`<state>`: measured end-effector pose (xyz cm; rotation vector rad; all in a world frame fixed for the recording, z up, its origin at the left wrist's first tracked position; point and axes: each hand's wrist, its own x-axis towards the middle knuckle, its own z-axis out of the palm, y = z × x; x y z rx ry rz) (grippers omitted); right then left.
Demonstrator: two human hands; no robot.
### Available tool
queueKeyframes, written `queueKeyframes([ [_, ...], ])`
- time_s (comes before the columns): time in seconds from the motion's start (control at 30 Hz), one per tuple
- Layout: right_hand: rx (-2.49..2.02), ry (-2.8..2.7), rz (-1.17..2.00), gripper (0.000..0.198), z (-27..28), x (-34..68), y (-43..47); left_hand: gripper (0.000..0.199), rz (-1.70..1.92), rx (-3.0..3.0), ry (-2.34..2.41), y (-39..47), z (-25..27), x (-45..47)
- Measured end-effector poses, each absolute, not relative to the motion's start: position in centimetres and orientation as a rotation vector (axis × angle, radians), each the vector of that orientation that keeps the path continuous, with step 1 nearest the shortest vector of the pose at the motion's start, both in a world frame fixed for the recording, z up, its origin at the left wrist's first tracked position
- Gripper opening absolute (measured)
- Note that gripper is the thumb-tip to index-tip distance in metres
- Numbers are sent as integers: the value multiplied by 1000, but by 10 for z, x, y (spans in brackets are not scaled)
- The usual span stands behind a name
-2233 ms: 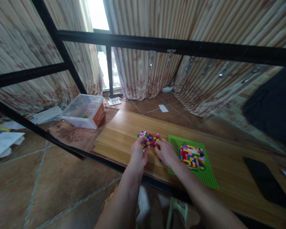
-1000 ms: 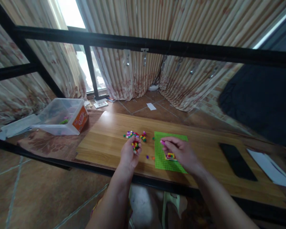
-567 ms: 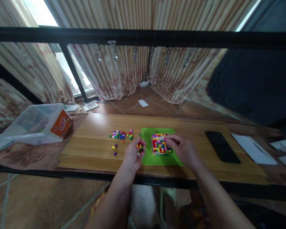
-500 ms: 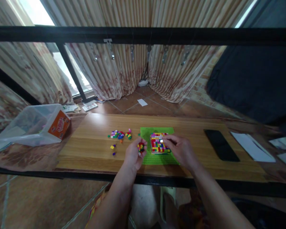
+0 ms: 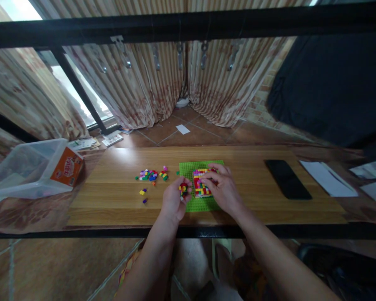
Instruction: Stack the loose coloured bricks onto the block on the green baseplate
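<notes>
My left hand (image 5: 173,200) is curled around several small coloured building bricks (image 5: 183,190), mostly red, yellow and black. It hovers over the left edge of a green studded baseplate (image 5: 203,205). On that plate stands a low, blocky build of bricks (image 5: 201,190), topped with red, yellow, white and pink studs. My right hand (image 5: 222,186) lies over the build's right side, its thumb on the top and its fingers reaching past the far right corner. Thumb and fingers are apart, with no loose brick visible between them. The hand covers part of the build.
Loose bricks (image 5: 148,174) lie in a pile left of the plate, with a few strays nearer me. A black phone-like slab (image 5: 287,179) and white paper (image 5: 327,179) are at the right. A clear plastic bin (image 5: 54,167) stands at the left of the wooden board (image 5: 113,209).
My right hand has moved across the top of the build and spread its fingers; the small white brick no longer shows in its fingertips. The view has shifted slightly. My left hand still holds its bricks.
</notes>
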<state>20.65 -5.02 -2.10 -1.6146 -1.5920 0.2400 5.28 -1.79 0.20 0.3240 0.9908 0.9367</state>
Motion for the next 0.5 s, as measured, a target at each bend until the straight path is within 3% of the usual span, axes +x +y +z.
queueKeyframes([
  [0.5,-1607,-1300,416,11,-31,207,-43,20,962,258,899,-18,3,49],
])
